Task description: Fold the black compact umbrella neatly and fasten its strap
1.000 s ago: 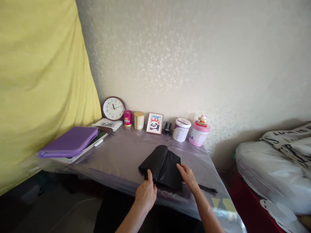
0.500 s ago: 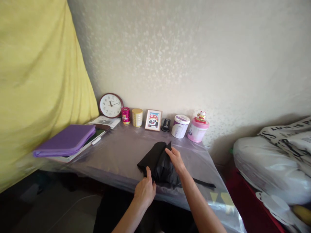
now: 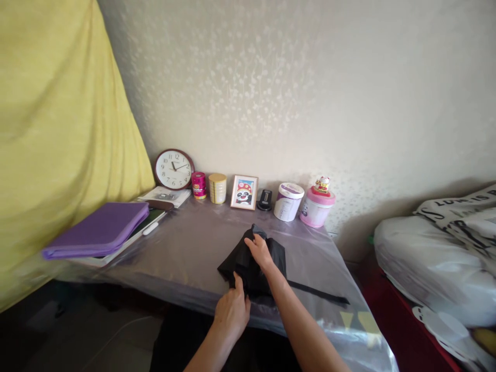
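Note:
A black umbrella (image 3: 277,253), its thin canopy cloth in loose folds, lies at the near edge of the table. A narrow black strap (image 3: 320,293) trails from it to the right. My left hand (image 3: 232,309) grips its near end, index finger stretched along the cloth and the other fingers curled; what sits under the palm is hidden. My right hand (image 3: 259,251) pinches a fold of the canopy near its far end, thumb and fingers closed on the cloth. Part of the umbrella is hidden behind my right hand and forearm.
The table (image 3: 186,248) wears a clear plastic cover. Along the wall stand a clock (image 3: 174,169), small cans, a framed panda picture (image 3: 244,192), a black device (image 3: 265,200) and two tubs, one topped by a cat figurine (image 3: 322,184). A purple folder (image 3: 96,227) lies left; bags (image 3: 422,253) sit right.
My right hand has moved left across the umbrella, carrying a canopy fold over with it. More cloth now shows to its right. My left hand stays at the near end.

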Demonstrator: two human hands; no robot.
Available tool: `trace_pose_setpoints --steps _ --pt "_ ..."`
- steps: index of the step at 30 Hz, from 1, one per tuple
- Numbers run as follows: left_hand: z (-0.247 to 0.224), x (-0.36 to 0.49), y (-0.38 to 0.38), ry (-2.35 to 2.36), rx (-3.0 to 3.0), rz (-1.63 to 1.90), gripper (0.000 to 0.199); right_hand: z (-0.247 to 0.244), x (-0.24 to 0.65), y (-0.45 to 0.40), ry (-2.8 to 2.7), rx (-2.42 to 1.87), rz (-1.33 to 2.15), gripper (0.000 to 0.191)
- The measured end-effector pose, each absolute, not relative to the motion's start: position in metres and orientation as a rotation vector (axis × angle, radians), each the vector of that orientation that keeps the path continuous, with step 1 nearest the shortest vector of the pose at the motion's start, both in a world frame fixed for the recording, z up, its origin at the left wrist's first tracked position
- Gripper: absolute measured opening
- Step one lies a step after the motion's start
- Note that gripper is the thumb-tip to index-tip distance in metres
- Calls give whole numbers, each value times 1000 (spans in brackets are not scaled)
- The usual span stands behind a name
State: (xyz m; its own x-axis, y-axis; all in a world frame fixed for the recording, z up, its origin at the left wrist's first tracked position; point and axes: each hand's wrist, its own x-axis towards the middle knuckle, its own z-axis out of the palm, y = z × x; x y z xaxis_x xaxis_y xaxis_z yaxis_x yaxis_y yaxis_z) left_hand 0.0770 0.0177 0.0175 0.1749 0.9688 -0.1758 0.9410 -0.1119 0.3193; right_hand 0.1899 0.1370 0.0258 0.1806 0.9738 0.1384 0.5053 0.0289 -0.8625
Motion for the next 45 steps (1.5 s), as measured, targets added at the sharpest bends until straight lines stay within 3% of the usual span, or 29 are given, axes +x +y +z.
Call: trace_pose_setpoints --steps 10,20,28,45 --pt "18 70 15 1788 2118 162 60 26 188 141 -1622 -1767 655 34" --pt "29 64 6 1823 2327 348 48 35 186 133 -1814 -1523 830 27" --pt "37 83 20 1749 2279 227 75 43 186 126 -2010 -1468 702 30" --pt "8 80 29 1761 2165 272 69 44 192 94 -2154 -1113 564 30"
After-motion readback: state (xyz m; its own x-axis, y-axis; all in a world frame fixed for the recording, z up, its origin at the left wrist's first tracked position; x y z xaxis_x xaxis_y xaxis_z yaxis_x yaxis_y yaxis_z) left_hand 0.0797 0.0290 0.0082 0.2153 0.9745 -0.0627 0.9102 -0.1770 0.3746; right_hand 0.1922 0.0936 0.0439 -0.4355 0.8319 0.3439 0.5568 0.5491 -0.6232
